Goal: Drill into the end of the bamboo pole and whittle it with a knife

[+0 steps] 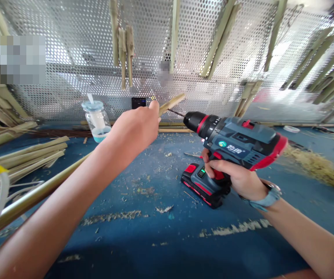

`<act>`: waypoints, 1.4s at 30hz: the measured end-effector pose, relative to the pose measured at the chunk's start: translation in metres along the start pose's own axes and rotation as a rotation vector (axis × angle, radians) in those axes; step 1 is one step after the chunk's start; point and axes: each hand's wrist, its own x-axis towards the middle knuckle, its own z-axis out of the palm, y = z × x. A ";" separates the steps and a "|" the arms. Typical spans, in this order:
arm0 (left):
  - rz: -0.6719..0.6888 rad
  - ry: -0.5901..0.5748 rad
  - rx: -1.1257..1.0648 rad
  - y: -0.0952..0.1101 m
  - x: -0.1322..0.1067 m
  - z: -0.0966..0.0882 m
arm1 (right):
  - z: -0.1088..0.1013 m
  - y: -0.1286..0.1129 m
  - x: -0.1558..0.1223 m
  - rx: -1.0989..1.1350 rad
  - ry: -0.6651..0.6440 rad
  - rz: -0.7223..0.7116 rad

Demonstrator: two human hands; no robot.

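The perforated metal panel (pixel 82 23) forms the backdrop, with the blue work surface (pixel 111 252) below it, littered with chips and fibres. A long bamboo pole (pixel 43 193) lies at the left, partly behind the left forearm, next to a pile of split bamboo (pixel 30 162); neither is being handled. The cordless drill (pixel 233 139) is carried above the work surface, angled towards the left. The right hand (pixel 242 176) is wrapped around its handle, with a finger at the trigger (whether the trigger is pressed cannot be determined). The left hand (pixel 140 122) is clamped on a short bamboo strip (pixel 173 104), raised in front of the panel, its free end projecting up and to the right. The drill bit (pixel 176 112) is the smallest part: mounted in the chuck, its tip meets or nearly meets the lower edge of the strip, just beside the left hand. Status, by judgement: gripping the strip and aligning the drill are done; drilling at this location is either beginning or under way. No finished hole is visible in the strip, so the boring is judged incomplete; bit depth cannot be read from this angle.
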 end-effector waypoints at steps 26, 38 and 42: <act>-0.015 0.030 0.035 0.002 -0.001 0.001 | 0.001 -0.004 0.002 -0.045 0.021 -0.027; -0.013 0.016 0.071 0.004 -0.003 0.000 | 0.002 -0.006 0.003 -0.023 0.019 -0.020; -0.018 0.012 0.058 0.005 -0.003 -0.001 | 0.001 -0.005 0.001 -0.045 0.013 -0.045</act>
